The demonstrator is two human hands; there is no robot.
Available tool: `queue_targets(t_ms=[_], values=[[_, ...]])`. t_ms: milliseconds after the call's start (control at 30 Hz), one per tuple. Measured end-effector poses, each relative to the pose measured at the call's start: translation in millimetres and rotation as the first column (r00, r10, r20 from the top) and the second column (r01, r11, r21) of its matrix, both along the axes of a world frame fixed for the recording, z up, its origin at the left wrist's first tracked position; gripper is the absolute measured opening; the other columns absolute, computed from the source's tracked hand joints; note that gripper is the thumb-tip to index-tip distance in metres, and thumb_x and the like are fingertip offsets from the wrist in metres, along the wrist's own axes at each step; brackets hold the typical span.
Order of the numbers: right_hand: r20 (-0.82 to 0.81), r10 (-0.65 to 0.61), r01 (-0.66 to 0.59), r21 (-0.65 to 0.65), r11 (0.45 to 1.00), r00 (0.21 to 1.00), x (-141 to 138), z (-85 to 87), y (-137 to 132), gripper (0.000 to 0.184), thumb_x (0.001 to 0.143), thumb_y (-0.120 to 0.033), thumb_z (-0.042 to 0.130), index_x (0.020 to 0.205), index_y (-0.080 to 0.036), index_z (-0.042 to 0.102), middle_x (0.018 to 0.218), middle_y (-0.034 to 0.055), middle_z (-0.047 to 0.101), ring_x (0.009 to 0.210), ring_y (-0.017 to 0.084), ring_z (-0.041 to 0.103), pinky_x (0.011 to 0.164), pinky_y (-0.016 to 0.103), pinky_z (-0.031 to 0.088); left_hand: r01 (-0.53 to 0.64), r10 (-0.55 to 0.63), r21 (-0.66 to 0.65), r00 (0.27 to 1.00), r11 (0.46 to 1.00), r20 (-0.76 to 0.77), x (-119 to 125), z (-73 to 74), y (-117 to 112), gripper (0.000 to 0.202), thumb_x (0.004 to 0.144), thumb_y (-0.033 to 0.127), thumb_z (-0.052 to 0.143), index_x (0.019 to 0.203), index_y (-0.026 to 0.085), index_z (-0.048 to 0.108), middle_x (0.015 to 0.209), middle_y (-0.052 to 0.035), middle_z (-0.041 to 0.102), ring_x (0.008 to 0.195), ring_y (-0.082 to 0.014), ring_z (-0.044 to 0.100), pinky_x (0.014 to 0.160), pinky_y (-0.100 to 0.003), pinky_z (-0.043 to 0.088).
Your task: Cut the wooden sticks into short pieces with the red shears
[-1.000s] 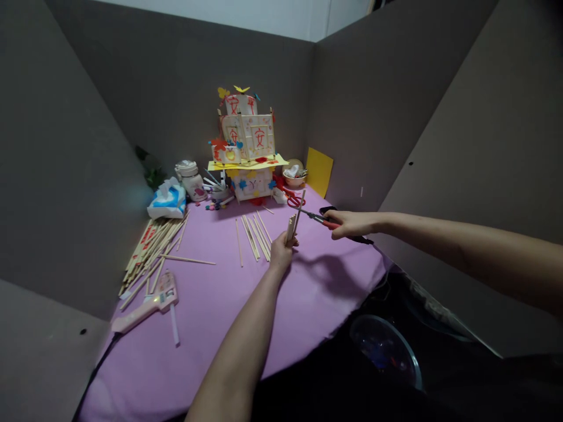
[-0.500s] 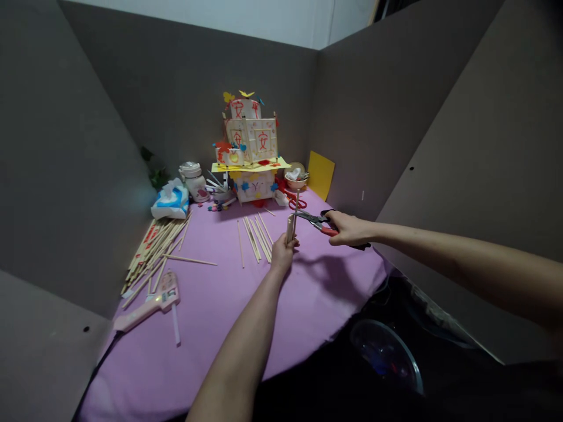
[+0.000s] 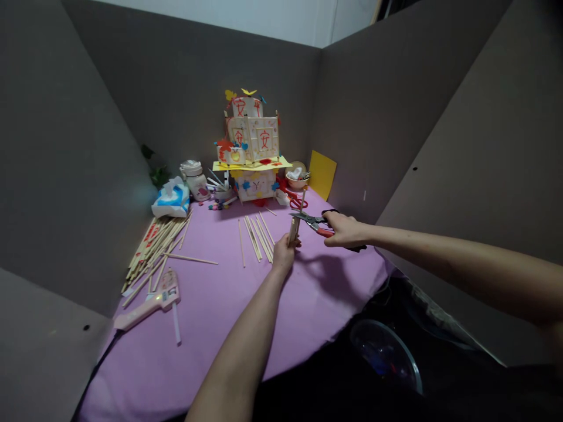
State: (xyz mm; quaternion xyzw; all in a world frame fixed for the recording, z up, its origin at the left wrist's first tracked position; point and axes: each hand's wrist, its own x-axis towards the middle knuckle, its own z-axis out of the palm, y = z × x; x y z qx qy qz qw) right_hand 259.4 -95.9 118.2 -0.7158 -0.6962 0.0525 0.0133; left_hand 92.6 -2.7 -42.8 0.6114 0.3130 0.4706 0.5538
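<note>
My left hand [image 3: 284, 256] is closed around a small bundle of thin wooden sticks [image 3: 294, 227], held upright over the purple cloth [image 3: 211, 328]. One stick rises higher than the rest. My right hand [image 3: 345, 229] grips red-handled scissors [image 3: 312, 221], whose blades point left and meet the sticks near their tops. Several loose sticks [image 3: 257, 235] lie on the cloth just left of my left hand.
A decorated paper-and-stick model [image 3: 251, 153] stands at the back. A heap of sticks [image 3: 153, 249], a pink glue gun [image 3: 149, 301], a tissue pack [image 3: 171, 200], a jar [image 3: 195, 179], a bowl [image 3: 296, 176], another pair of red scissors [image 3: 295, 201] and yellow card [image 3: 322, 173] surround it. Grey panels wall the table.
The scissors have slid left, so the blades now sit against the sticks. My left hand has stayed nearly in place. The tall stick looks shorter above the bundle.
</note>
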Motion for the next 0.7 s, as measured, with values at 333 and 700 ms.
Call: queue_targets(t_ms=[333,700], values=[[0.027,-0.009,0.009,0.018,1.000,1.000,-3.7,-0.8,-4.8,0.053,0.067,-0.047,0.061,0.109,-0.017,0.048,0.116,0.0171,0.058,0.102,0.033,0.056,0.075,0.038,0.044,-0.007,0.007,0.036,1.000,0.999,-0.025,-1.6,1.2,-1.1,0.023,0.079,0.027,0.061,0.098,0.016,0.065,0.077,-0.0052,0.069,0.070,-0.0168,0.066,0.060,-0.026,0.052],[-0.008,-0.041,0.041,-0.026,0.999,0.999,-7.7,3.1,-5.1,0.056,0.067,-0.046,0.063,0.113,-0.017,0.048,0.116,0.0163,0.058,0.101,0.032,0.057,0.074,0.036,0.044,0.015,-0.015,-0.001,1.000,1.000,0.000,-2.4,8.9,-5.2,0.021,0.077,0.029,0.062,0.094,0.016,0.065,0.075,-0.0047,0.066,0.069,-0.0169,0.065,0.057,-0.026,0.052]])
